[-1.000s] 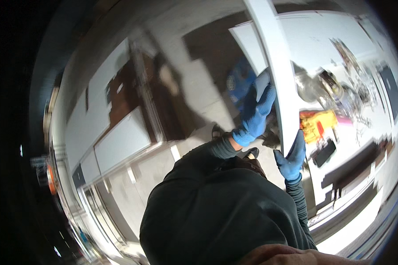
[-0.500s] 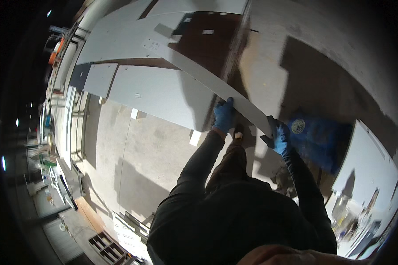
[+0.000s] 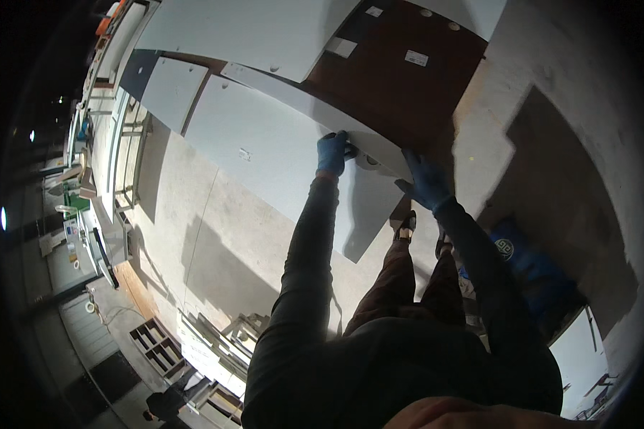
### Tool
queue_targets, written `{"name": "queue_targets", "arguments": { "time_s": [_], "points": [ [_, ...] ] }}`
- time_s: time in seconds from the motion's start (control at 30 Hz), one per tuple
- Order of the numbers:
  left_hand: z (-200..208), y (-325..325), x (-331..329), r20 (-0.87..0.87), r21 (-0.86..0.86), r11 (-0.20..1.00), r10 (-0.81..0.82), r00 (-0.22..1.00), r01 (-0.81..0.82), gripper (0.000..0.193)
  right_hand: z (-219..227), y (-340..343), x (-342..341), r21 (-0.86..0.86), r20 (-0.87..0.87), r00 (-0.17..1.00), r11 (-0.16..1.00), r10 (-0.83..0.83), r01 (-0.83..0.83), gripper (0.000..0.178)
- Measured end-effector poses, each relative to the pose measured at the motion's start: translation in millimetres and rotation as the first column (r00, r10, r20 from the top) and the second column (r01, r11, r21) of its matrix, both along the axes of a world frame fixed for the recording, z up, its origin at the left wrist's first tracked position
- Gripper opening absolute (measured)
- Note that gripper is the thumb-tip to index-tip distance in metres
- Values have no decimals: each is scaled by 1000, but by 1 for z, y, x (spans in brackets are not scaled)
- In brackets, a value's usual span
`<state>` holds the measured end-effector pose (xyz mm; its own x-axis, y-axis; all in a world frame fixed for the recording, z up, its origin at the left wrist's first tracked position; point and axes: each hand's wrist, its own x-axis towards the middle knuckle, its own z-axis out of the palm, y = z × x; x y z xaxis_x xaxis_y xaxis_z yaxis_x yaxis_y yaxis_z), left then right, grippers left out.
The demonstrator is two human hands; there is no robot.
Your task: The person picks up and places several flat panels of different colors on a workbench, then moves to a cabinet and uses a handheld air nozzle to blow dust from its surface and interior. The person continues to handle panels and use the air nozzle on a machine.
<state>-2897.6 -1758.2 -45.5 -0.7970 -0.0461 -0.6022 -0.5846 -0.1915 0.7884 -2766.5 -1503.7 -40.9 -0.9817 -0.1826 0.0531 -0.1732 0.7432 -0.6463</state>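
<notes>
A long, narrow, pale board [image 3: 304, 104] runs slantwise from the upper left toward my right hand. My left hand [image 3: 334, 153], in a blue glove, is closed on its near long edge. In a matching blue glove, my right hand [image 3: 427, 180] grips the board's right end, with the thumb apart on the near side. Under the board lies a wide pale panel [image 3: 257, 136] with a small label and a round hole near my left hand. Whether the board rests on that panel or hangs just above it, I cannot tell.
Beyond lies a dark brown panel [image 3: 386, 71] with labels, beside another large pale panel [image 3: 250, 32]. A blue bag [image 3: 529, 264] sits on the floor at right, near a white panel [image 3: 583, 357]. Racks [image 3: 125, 157] stand at left; a person [image 3: 166, 404] is at lower left.
My hands have brought the narrow board leftward over the wide pale panel, away from the brown one. My view has shifted, and both my feet now show.
</notes>
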Motion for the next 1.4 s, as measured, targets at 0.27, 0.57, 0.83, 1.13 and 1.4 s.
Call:
{"name": "queue_targets", "arguments": {
  "time_s": [0.27, 0.57, 0.83, 1.13, 1.4],
  "points": [
    [26, -14, -2, -398, -916, 271, -536, 745, -295, 43, -9, 4, -36, 185, -48, 999, 983, 25, -16, 78],
    [-30, 14, -15, -88, -988, -10, -785, 613, -155, 95, -28, 17, 45, -127, -180, 874, 892, -452, 435, 54],
    [-37, 9, -23, 92, -995, -89, -744, 662, 38, 111, -68, -28, 24, -118, 498, 701, 761, -511, 638, 49],
    [-33, 4, -27, 112, -994, -91, -721, 684, 67, 109, -55, -38, 8, -33, 557, 630, 744, -541, 668, 60],
    [-40, 4, -23, 138, -988, -148, -736, 663, 41, 106, -65, -37, 13, -1, 600, 578, 723, -553, 691, 53]
  ]
}}
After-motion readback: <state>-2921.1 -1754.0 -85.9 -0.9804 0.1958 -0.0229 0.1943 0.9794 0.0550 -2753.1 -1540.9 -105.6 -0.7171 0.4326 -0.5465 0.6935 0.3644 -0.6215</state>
